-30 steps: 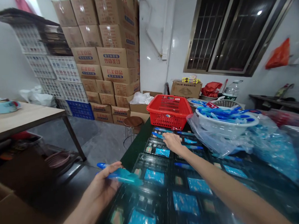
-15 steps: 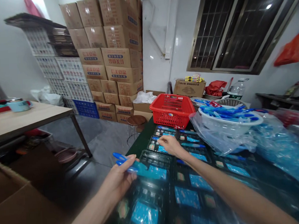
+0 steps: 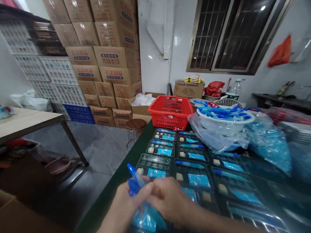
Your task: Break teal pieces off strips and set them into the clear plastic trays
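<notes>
A storeroom seen from a worker's viewpoint, looking across a long, dark green table (image 3: 114, 182). A tall stack of cardboard boxes (image 3: 101, 56) rises at 11 o'clock, with white plastic crates (image 3: 36, 60) stacked at 10 o'clock. A barred window (image 3: 234, 27) sits at 1 o'clock. A wooden table (image 3: 19, 125) stands at 9 o'clock.

Rows of clear plastic trays (image 3: 193, 170) cover the green table from 12 to 3 o'clock, each with a blue packet inside. Beyond them, a red plastic basket (image 3: 171, 112) sits at 12 o'clock. A white colander (image 3: 224, 124) heaped with blue-handled items sits at 1 o'clock, on a clear plastic bag (image 3: 270, 141) holding more blue pieces.

At 6 o'clock, both hands meet low over the nearest trays. The left hand (image 3: 124, 206) has its fingers (image 3: 139, 191) closed together around a blue-handled item (image 3: 134, 177), which points up toward 11 o'clock. The right hand (image 3: 171, 196) sits tight beside it, its fingers curled together and pinching the item's blue-tinted wrapper (image 3: 147, 219).
</notes>
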A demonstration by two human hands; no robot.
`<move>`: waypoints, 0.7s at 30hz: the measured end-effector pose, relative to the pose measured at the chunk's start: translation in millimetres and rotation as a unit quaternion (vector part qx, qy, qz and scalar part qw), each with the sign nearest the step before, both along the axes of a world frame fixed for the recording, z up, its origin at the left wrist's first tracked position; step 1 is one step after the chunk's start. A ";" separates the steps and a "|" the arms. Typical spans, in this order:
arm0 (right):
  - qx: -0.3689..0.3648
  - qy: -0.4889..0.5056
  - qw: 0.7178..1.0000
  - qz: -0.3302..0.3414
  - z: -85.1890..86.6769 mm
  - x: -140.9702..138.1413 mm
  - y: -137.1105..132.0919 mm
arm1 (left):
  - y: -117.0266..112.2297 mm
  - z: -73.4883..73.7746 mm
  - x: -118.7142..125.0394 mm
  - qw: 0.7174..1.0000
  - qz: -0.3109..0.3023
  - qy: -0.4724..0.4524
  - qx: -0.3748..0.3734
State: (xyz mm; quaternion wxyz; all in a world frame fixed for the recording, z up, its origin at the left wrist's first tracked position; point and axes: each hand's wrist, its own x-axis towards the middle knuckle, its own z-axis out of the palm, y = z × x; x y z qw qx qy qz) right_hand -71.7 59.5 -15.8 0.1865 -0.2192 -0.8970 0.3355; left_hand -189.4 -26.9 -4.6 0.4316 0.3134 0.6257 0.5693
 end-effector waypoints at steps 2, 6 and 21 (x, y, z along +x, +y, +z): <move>0.048 -0.011 0.998 -0.027 4.6 5.3 3.0 | -2.9 3.4 -2.8 1.000 0.012 -0.013 -0.006; 0.174 -0.079 0.976 -0.104 6.3 10.4 43.7 | -9.4 9.1 -23.8 0.994 0.082 -0.074 -0.002; 0.242 -0.220 0.934 -0.143 -13.6 -28.7 109.6 | -4.3 13.5 -48.6 0.956 0.183 -0.212 0.091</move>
